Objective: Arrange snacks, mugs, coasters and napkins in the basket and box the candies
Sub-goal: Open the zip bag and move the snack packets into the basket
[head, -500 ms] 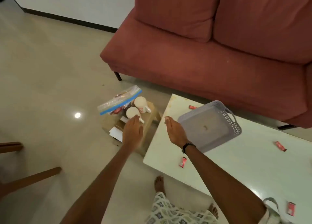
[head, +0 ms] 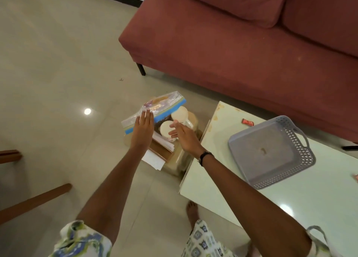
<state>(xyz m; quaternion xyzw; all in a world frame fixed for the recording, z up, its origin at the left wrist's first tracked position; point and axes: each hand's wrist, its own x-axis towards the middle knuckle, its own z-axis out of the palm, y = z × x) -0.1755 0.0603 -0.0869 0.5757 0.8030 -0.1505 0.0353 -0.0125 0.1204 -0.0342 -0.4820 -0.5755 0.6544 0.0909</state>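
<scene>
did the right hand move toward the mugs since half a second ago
Yes. The right hand has left the white table's corner and reached leftward over the two white mugs on the floor pile.

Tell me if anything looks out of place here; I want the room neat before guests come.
Yes. A red candy lies loose on the white table beyond the empty grey basket, and another shows at the right edge. The zip bag, mugs and napkins sit piled on a low stool on the floor.
</scene>
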